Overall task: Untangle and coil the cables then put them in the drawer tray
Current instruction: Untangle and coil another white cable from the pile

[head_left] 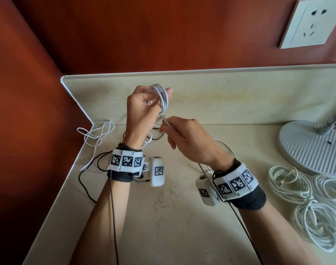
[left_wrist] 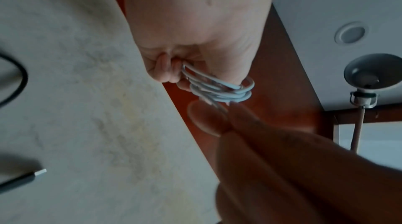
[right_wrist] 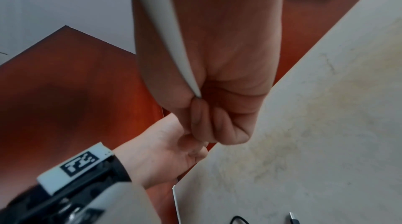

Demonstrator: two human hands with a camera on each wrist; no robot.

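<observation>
The left hand (head_left: 142, 104), raised above the bench (head_left: 163, 217), has its grip clenched around a small coil of white cable (head_left: 161, 98); the right hand (head_left: 184, 138) pinches the cable's loose tail just below. The cable looks light, limp and springy, so the loops are best pinched where they bunch.

white cable (head_left: 162, 96) coil, more white cables (head_left: 289, 183) on cream marbled counter (head_left: 182, 217). red-brown wall (head_left: 125, 31), white socket (head_left: 314, 22), grey ribbed lamp base (head_left: 308, 150). black cable (head_left: 87, 185); b/w patterned wristbands (head_left: 126, 161).
</observation>
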